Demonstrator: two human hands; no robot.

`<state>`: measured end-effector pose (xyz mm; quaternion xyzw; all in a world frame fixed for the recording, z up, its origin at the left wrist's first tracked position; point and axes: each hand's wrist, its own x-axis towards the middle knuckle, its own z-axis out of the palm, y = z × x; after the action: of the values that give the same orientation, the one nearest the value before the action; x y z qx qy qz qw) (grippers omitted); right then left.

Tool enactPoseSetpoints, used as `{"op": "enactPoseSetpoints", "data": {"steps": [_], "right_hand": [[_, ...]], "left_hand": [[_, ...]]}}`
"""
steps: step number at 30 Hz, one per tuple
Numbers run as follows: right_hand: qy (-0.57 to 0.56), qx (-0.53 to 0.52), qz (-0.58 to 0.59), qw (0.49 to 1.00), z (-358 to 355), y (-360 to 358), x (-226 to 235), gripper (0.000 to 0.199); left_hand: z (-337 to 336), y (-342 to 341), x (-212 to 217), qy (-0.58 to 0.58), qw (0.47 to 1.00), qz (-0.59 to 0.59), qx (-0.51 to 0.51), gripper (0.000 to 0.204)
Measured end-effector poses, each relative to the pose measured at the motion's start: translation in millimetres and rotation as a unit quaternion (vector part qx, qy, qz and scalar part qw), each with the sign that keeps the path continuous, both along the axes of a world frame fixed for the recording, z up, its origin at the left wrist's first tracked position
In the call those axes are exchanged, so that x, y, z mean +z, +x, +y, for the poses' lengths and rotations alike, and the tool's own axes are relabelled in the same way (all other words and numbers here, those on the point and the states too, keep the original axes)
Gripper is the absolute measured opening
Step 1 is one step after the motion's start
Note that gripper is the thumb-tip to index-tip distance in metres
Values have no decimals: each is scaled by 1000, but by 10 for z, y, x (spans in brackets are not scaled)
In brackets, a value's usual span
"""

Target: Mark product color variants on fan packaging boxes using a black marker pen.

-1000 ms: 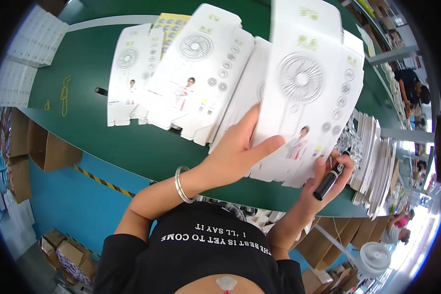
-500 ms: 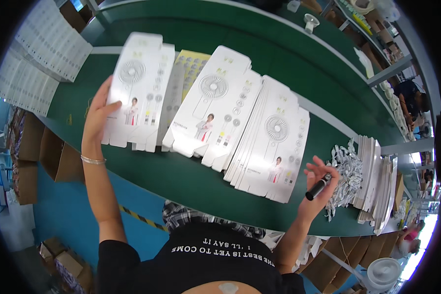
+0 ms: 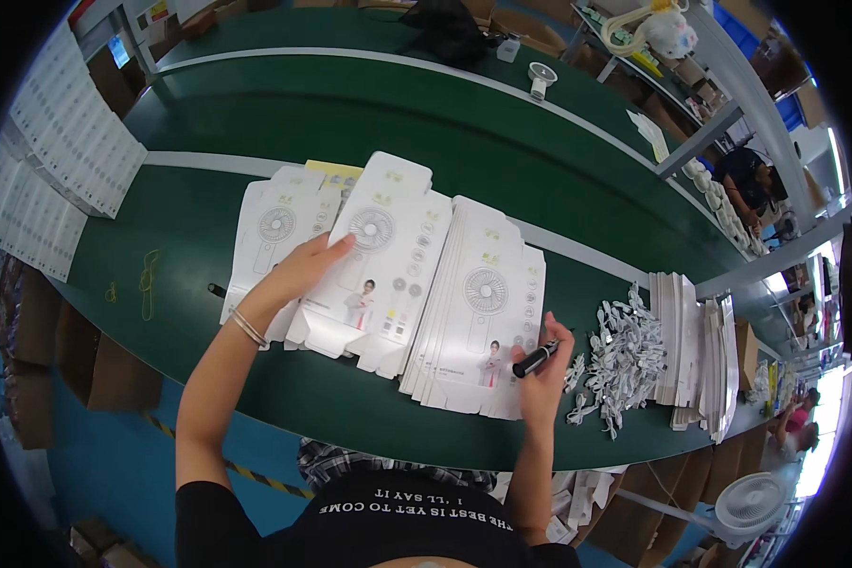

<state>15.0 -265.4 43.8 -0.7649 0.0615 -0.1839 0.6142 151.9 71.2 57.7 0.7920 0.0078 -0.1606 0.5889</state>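
Flat, unfolded white fan cartons are fanned out in overlapping stacks on the green table. The left hand is laid flat on the middle carton stack, fingers spread, grip not closed on anything; the stack is only pressed from above. Its long axis runs away from the person, slightly tilted right, with the printed fan picture toward the far end and the tabs at the near edge. The left carton stack is tucked partly under it. The right carton stack lies just beside, same orientation, near edge close to the table rim. A black marker is pinched in the right hand, grip closed around it, tip pointing right and away, hand resting at the stack's near right corner. A pile of white cables sits just right of that hand.
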Motion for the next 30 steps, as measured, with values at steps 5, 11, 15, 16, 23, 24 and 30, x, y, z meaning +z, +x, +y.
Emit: {"op": "enactPoseSetpoints", "data": {"steps": [5,11,15,16,23,24,30], "right_hand": [[103,15,93,990,50,21,-96,54],[41,21,130,990,75,0,-88,51],[40,32,95,994,61,16,-90,50],[24,25,92,995,61,12,-86,51],[-31,10,124,992,77,18,22,54],[9,26,133,991,86,20,36,54],[-4,24,108,994,270,55,24,56]], "left_hand": [[-105,170,84,-121,982,144,-4,61],[-201,217,194,-155,968,196,-13,65],[-310,235,164,-199,953,229,-24,61],[-330,234,147,-195,952,234,-20,60],[-241,10,-52,-186,972,134,58,53],[-166,-47,-72,-204,972,105,58,52],[557,-176,329,-312,932,22,181,49]]}}
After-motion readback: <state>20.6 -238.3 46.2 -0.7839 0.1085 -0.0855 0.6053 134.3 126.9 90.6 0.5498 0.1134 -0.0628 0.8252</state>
